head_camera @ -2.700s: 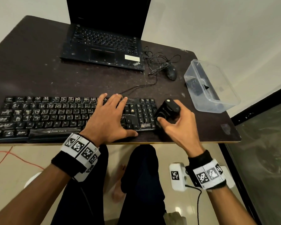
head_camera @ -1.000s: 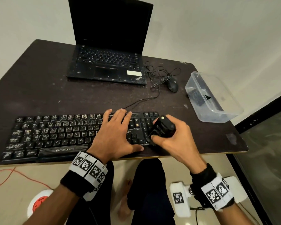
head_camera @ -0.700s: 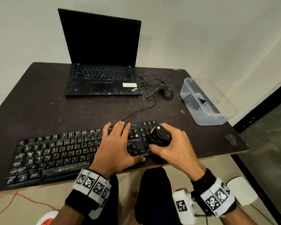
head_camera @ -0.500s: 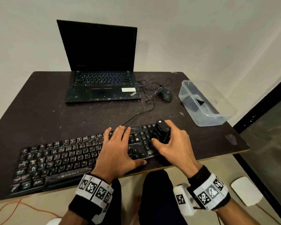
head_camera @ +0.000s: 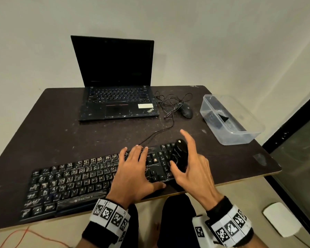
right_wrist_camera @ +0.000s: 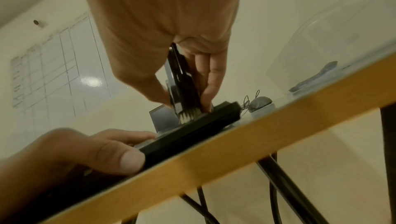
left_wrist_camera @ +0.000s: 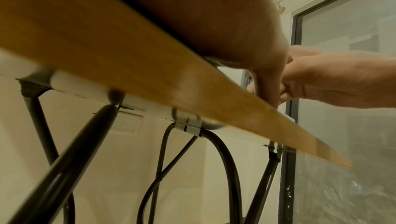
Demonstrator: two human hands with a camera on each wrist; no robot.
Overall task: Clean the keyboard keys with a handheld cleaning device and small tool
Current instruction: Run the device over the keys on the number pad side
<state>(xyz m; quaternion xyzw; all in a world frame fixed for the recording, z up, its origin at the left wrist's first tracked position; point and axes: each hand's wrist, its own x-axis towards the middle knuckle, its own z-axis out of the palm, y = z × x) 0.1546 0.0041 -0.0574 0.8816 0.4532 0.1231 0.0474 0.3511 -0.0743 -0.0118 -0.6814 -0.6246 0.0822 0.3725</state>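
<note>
1. Clearly unfinished: the keyboard [head_camera: 75, 183] lies along the bench [head_camera: 79, 136] front edge, its left keys streaked white
2. Left hand [head_camera: 132, 174] presses it flat, fingers straight
3. Right hand [head_camera: 191, 169] grips the cleaning device [head_camera: 180, 156], brush on the number pad

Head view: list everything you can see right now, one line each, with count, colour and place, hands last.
Full-size wired keyboard: one, black, near table edge.
Handheld cleaning device with pale bristles: one, black, on keyboard's right end.
Open laptop: one, black, far side.
Wired mouse: one, black, right of laptop.
Clear plastic container: one, transparent, far right.
Dark brown table: one.
Left hand: flat on keys.
Right hand: grip on device, index finger raised.
</note>
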